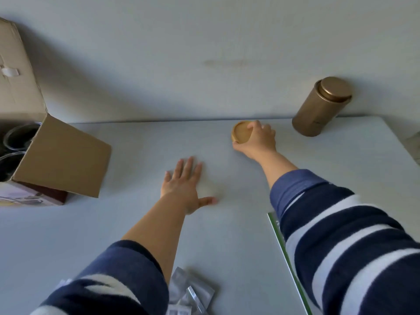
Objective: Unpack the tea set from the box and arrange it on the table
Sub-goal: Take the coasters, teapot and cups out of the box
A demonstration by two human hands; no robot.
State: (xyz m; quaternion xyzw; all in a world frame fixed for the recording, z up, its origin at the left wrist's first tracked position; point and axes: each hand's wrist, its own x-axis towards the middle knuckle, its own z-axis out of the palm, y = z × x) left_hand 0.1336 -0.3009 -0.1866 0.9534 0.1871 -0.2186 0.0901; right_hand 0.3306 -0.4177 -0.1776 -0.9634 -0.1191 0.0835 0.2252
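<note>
Fingers (261, 129) of the right hand (258, 142): curled over the right-hand edge of a round wooden coaster (242, 134), thumb under its near rim, gripping it. The coaster shows to the left of the knuckles, its flat face turned up and tipped slightly toward the camera; a round disc, so no long axis can be given. Whether its underside touches the surface (136, 223) cannot be told.

Left hand (184, 189): fingers straight and spread, palm down, flat on the surface, holding nothing; thumb stretched out to the right. It lies nearer than the coaster, to its left, and apart from it.

Nearest items: silver foil sachets (193, 294) in a loose heap at the near edge, beside the left sleeve (109, 280); a flat white sheet with a green edge (286, 253), partly under the right sleeve (341, 235). Both sleeves are striped navy and white.

Middle left: open cardboard box (61, 155), one flap folded out over the surface; glass vessels (18, 135) stand inside, only their rims visible. A printed carton (29, 196) sits against the box's near side.

Far right: bronze-coloured cylindrical canister (320, 108) with lid on, upright near the far edge, just beyond and to the right of the coaster, not touching it.

Behind: plain pale wall (204, 42).
</note>
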